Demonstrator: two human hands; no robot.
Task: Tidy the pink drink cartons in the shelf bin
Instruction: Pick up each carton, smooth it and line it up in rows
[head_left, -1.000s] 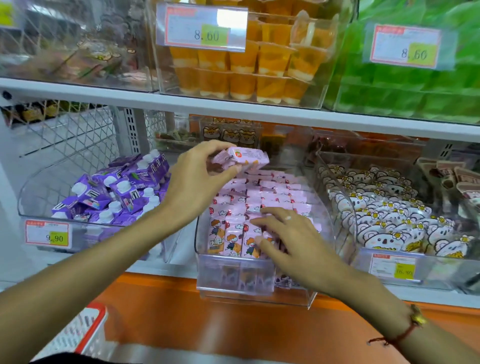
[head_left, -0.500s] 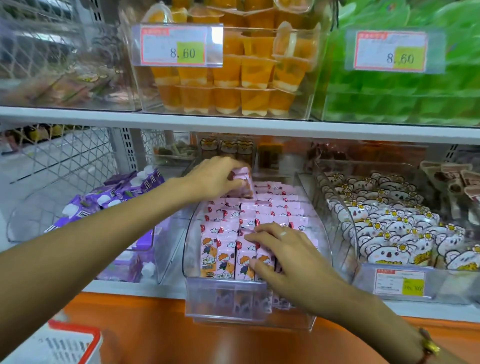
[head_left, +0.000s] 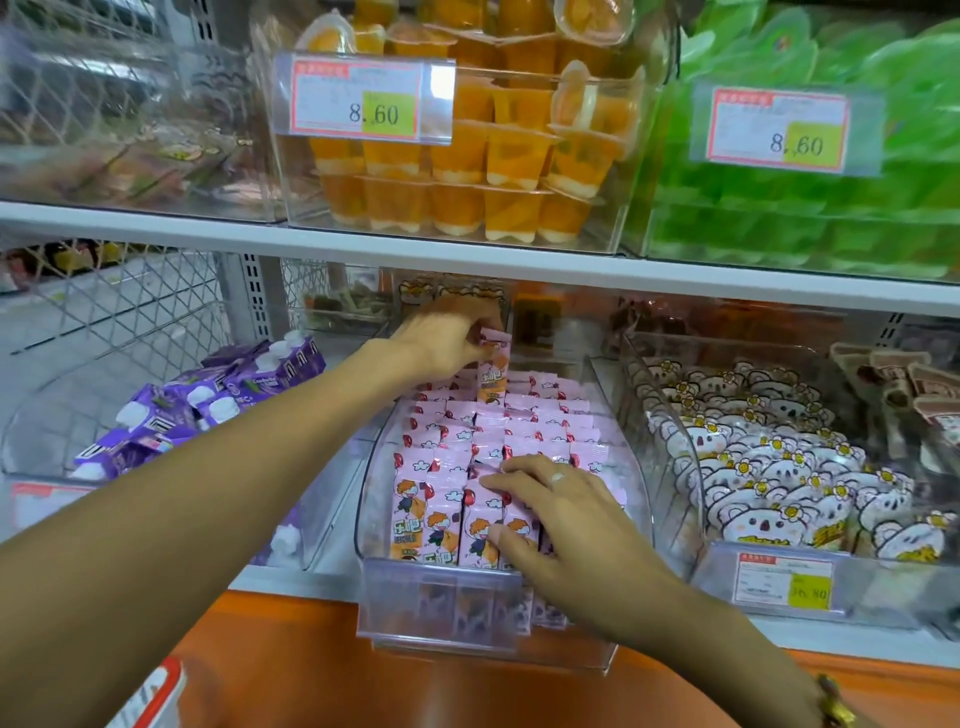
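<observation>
A clear shelf bin (head_left: 447, 605) juts out past the lower shelf edge, packed with rows of upright pink drink cartons (head_left: 524, 423) printed with a cartoon child and red balloons. My left hand (head_left: 447, 340) reaches to the back of the bin and pinches one pink carton (head_left: 493, 371), held upright above the back rows. My right hand (head_left: 563, 514) lies flat with straight fingers on the front right cartons, pressing against them. The cartons under that hand are hidden.
A bin of purple pouches (head_left: 208, 402) stands to the left and a bin of koala-print packs (head_left: 769, 467) to the right. Above are orange jelly cups (head_left: 467, 156) and green packs (head_left: 810, 218). A red-rimmed basket (head_left: 150, 699) sits low left.
My left hand carried the pink carton from above the bin's middle to the back and turned it from flat to upright. My right hand stayed on the front cartons.
</observation>
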